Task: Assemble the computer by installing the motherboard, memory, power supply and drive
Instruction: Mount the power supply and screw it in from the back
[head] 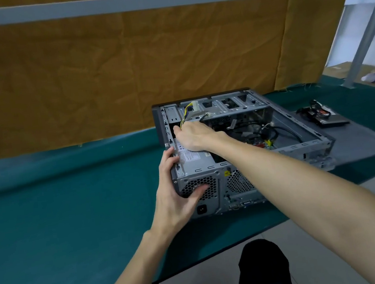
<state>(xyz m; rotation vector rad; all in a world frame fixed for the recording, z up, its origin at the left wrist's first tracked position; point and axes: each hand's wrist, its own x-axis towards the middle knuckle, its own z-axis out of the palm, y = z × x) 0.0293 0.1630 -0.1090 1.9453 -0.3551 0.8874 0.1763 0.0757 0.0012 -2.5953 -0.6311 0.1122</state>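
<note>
A: Case location?
B: Computer case (299, 127) lies on its side, open, on the green tabletop (70, 204), rear panel toward the camera. Power supply (196, 164) sits in the near-left corner, label up.
A: Left hand?
B: Left hand (176, 191) grips that corner; fingers (168, 158) curled over the case's left edge, thumb pressed across the fan grille (199, 186).
A: Right?
B: Right hand (193, 136) reaches in above the power supply, at the yellow-black cable bundle (186, 114). Fingers hidden behind the hand, can't tell whether they pinch it.
A: Anything else?
B: Drive (329, 118) with cables lies on the side panel (360, 143), right of the case. Plastic bottle (374, 76) far right.
</note>
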